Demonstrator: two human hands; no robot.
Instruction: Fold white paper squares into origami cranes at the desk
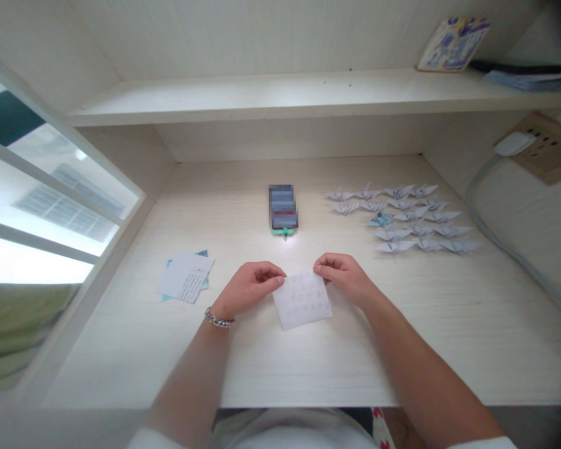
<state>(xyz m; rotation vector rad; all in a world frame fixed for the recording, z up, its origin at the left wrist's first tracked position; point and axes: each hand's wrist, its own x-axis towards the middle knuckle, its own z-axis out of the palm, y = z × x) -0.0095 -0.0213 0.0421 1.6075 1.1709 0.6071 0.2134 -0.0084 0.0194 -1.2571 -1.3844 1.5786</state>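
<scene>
A square sheet of white paper (303, 302) with faint writing is held over the desk in front of me. My left hand (255, 285) pinches its upper left corner between thumb and fingers; a silver chain bracelet (219, 319) circles that wrist. At the upper right corner, my right hand (343, 274) grips the sheet the same way. Off to the left lies a small stack of paper squares (186, 277), white with writing on top and blue edges below. On the right stand rows of folded white paper cranes (418, 231), with one blue crane (380, 219) among them.
A phone (283, 207) with a green edge lies behind the paper. Above the desk (308, 374) runs a shelf (262, 100) with a small box (453, 43) at its right. A white cable (495, 227) hangs from the wall socket (545, 146). A window (51, 181) borders the left side.
</scene>
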